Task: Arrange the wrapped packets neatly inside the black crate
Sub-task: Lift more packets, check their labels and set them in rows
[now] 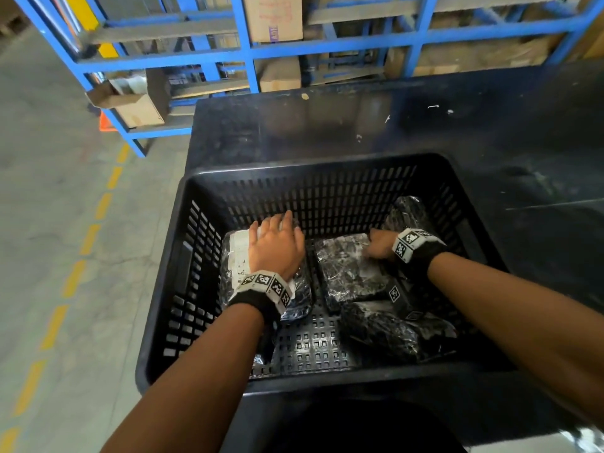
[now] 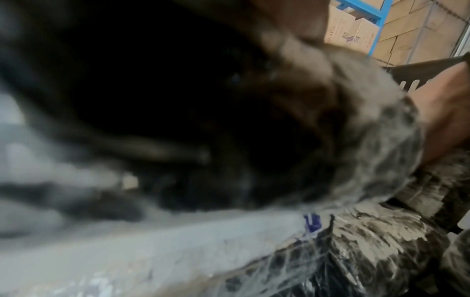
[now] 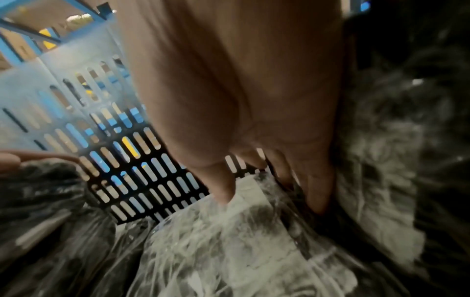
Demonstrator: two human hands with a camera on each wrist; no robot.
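The black slotted crate [image 1: 307, 165] stands on a dark table and holds several plastic-wrapped dark packets. My left hand [image 1: 274, 225] lies flat, fingers stretched out, on the left packet [image 1: 237, 256], which bears a white label. My right hand [image 1: 376, 248] is at the far right corner of the middle packet [image 1: 346, 273]. In the right wrist view its thumb [image 3: 223, 191] sits on top of that packet [image 3: 241, 251] and its fingers [image 3: 318, 199] reach down into the gap beside it, pinching the edge. The left wrist view is dark and blurred.
Another packet [image 1: 408, 210] leans against the crate's right wall, and one more [image 1: 382, 331] lies at the front right under my right forearm. The crate floor [image 1: 310, 348] shows bare at front centre. Blue shelving [image 1: 248, 53] with cardboard boxes stands behind the table.
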